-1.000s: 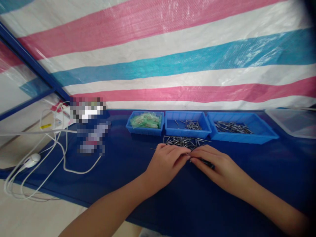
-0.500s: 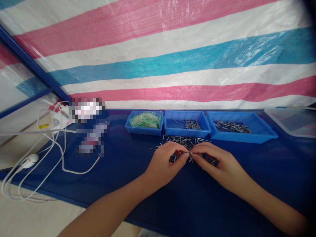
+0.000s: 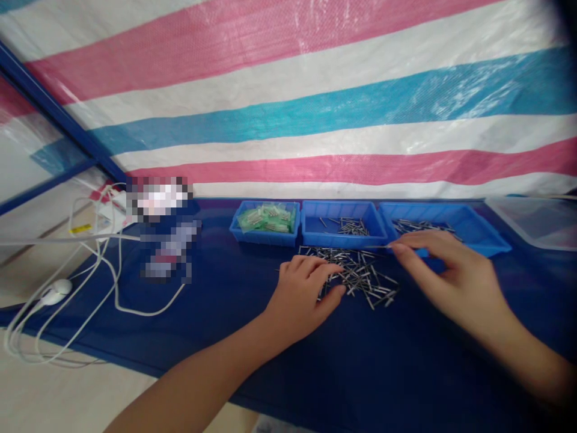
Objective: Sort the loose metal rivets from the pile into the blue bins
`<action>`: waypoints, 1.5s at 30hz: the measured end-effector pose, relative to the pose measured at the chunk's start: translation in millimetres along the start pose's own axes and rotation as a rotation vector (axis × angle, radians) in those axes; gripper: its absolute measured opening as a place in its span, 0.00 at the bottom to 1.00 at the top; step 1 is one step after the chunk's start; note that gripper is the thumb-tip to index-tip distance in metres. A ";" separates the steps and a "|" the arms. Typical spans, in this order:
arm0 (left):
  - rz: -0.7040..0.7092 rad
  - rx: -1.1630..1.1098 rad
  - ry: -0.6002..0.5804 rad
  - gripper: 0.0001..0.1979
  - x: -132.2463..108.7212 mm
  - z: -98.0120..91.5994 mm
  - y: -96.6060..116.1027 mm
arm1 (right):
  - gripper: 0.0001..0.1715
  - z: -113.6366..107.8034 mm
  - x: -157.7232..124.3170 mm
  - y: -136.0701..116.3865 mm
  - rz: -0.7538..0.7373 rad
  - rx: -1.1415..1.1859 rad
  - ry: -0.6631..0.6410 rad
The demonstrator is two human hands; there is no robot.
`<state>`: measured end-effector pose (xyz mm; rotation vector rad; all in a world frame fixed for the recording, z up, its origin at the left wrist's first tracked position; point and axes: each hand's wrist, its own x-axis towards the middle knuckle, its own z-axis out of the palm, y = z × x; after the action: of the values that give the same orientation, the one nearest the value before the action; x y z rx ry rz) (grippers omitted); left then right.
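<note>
A loose pile of thin metal rods lies on the blue table, some dark and some bright. My left hand rests at the pile's left side, thumb and fingers apart with nothing between them. Farther right, my right hand is raised near the front of the right blue bin. Its thumb and forefinger pinch a slim metal rod that points left; its exact kind is too small to make out. Similar rods lie in that bin and in the middle blue bin.
The left blue bin holds green-tinted plastic packets. A clear plastic lid or tray is at the far right. White cables run across the left side, and a striped sheet hangs behind the table.
My hands have parted. My right hand has moved right and away from me with a rod, towards the right bin, while my left hand's fingers have opened above the pile.
</note>
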<state>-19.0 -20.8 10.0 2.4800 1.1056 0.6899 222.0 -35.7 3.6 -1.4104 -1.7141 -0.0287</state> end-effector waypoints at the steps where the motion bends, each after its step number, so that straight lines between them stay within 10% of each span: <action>1: 0.004 0.031 -0.018 0.13 -0.4 -0.2 -0.8 | 0.12 -4.1 4.2 10.0 0.065 -0.094 0.060; 8: 0.074 0.163 -0.115 0.16 -5.3 4.3 -6.6 | 0.19 -21.2 17.4 52.3 0.181 -0.449 0.068; 22: 0.129 0.176 -0.029 0.16 -0.6 11.9 -1.4 | 0.06 9.2 -3.5 -18.9 -0.230 -0.053 -0.150; 45: 0.136 0.092 0.004 0.09 1.6 9.0 -1.8 | 0.11 23.9 -16.4 -24.7 -0.176 0.056 -0.370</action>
<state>-14.2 -19.5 2.2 2.6528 0.9983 0.6962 187.2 -44.7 -9.0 -1.2762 -2.1223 0.1923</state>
